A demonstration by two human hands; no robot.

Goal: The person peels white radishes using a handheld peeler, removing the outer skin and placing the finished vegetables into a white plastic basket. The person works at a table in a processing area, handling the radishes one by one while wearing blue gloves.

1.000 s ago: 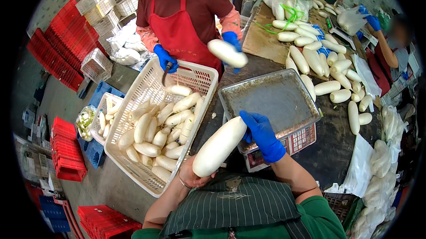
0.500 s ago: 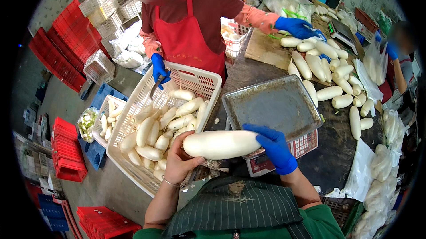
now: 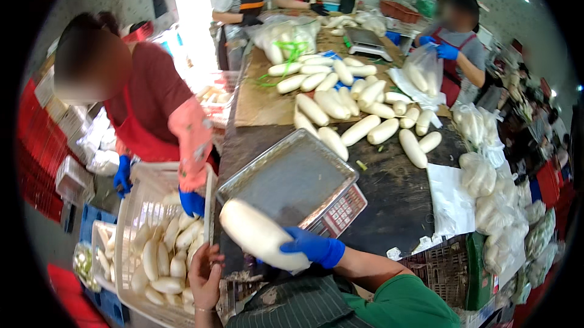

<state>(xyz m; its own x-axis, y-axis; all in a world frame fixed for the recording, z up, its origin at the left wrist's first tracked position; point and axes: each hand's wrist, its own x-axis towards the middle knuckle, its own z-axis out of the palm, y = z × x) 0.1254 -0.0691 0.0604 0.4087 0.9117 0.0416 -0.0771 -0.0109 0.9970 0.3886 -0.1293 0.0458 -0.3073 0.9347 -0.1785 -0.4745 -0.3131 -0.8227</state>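
Observation:
My right hand (image 3: 315, 247), in a blue glove, is closed on one end of a large white daikon radish (image 3: 257, 230). The radish is tilted, its free end pointing up and left beside the metal tray (image 3: 286, 179) of a scale with a red-and-white keypad (image 3: 338, 211). Bare and empty, my left hand (image 3: 205, 274) is lower left of the radish with its fingers apart. It is close to the rim of a white plastic crate (image 3: 210, 203) holding many daikon (image 3: 163, 258).
Across the crate, a co-worker in a red apron (image 3: 137, 124) reaches a blue glove (image 3: 192, 202) into it. Daikon are piled (image 3: 340, 100) on the dark table (image 3: 389, 191). Bagged daikon (image 3: 480, 176) line the right edge. Two more people work behind the table, one holding a bag (image 3: 424, 72).
My left hand has let go of the radish and dropped away, leaving it in my right hand, now tilted. The view has swung right. The co-worker's arm has moved from the table pile to the crate.

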